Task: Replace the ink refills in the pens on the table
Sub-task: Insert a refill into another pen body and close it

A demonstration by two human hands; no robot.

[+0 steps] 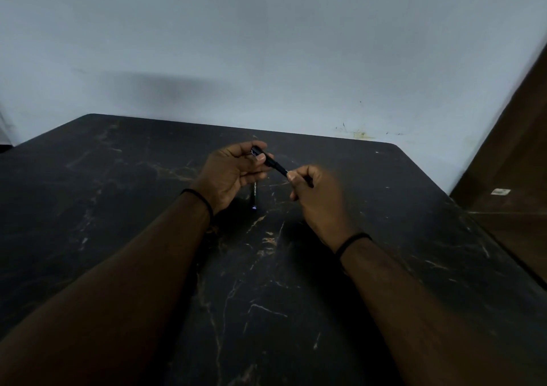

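1. Here, above the middle of a dark marbled table, a person is holding a black pen in the air between both hands.
2. The left hand is clasping the pen's thick far-left end, thumb pressing on top.
3. The right hand is pinching what appears to be a thin tip or refill at the pen's near-right end; blur is hiding what exactly it is gripping.
4. The pen's long axis is slanting from far left down to near right, so any pull or twist is likely running along that line, toward the right hand.
5. A second pen is lying on the table just below the left hand, untouched.
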